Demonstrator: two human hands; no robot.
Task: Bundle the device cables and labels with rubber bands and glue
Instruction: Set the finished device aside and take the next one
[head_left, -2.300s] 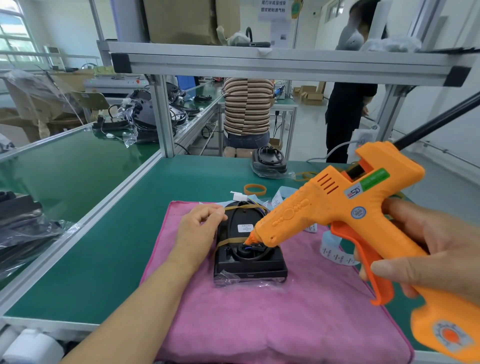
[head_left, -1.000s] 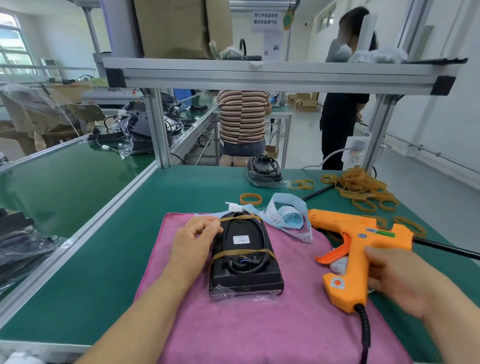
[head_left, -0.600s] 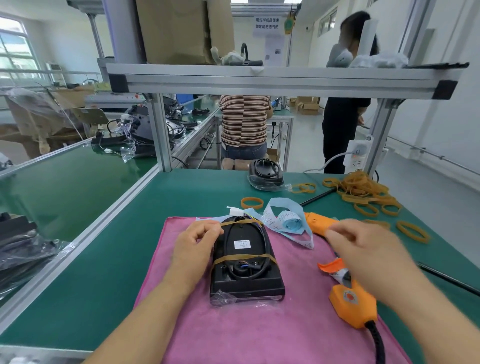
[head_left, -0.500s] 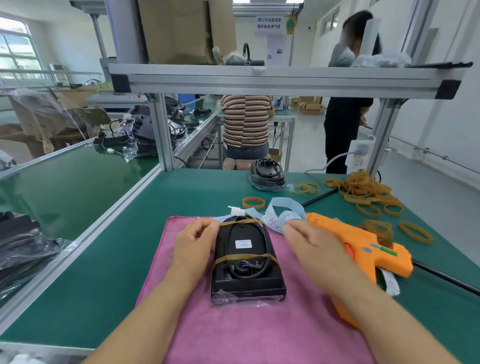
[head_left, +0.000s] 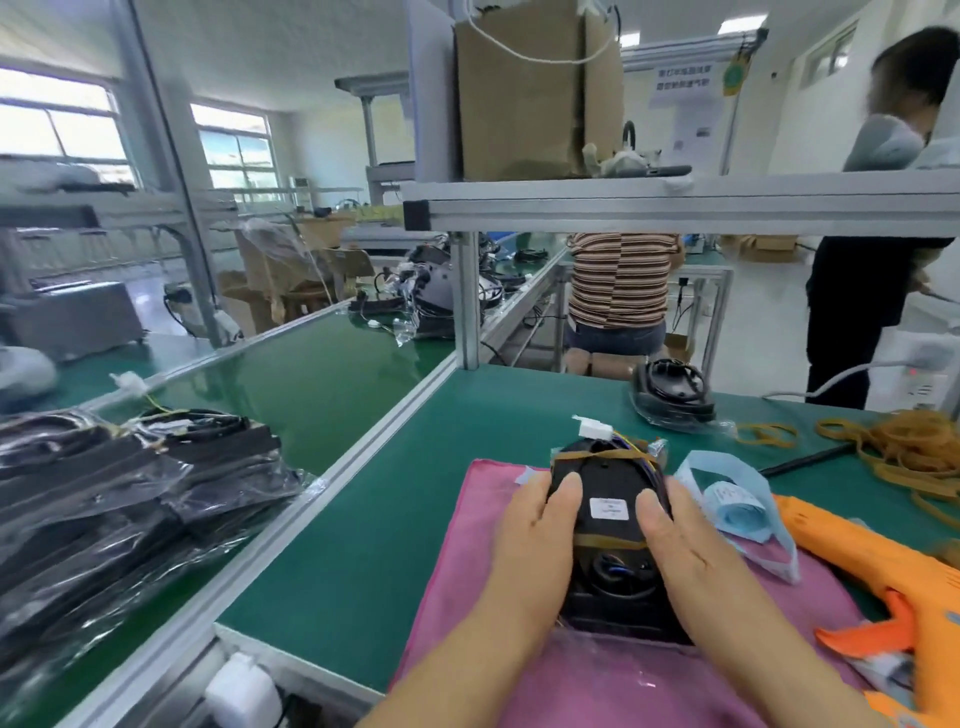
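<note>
A black device (head_left: 608, 488) with a white label and tan rubber bands around it is held over a pink cloth (head_left: 467, 587). My left hand (head_left: 535, 540) grips its left side and my right hand (head_left: 691, 551) grips its right side, thumbs on top. A white connector (head_left: 595, 430) with coloured wires sticks out at its far end. The orange glue gun (head_left: 883, 566) lies on the cloth to the right, apart from my hands. A blue label strip (head_left: 737, 499) curls between device and gun.
Loose rubber bands (head_left: 904, 447) pile at the far right of the green table (head_left: 415, 493). Another bagged device (head_left: 672, 389) sits at the far edge. Bagged black units (head_left: 119, 499) stack on the left bench. Two people stand behind the frame.
My right hand let go of the glue gun, which now lies on the cloth, and took the device's right side. Both hands now hold the device, and my view has turned left.
</note>
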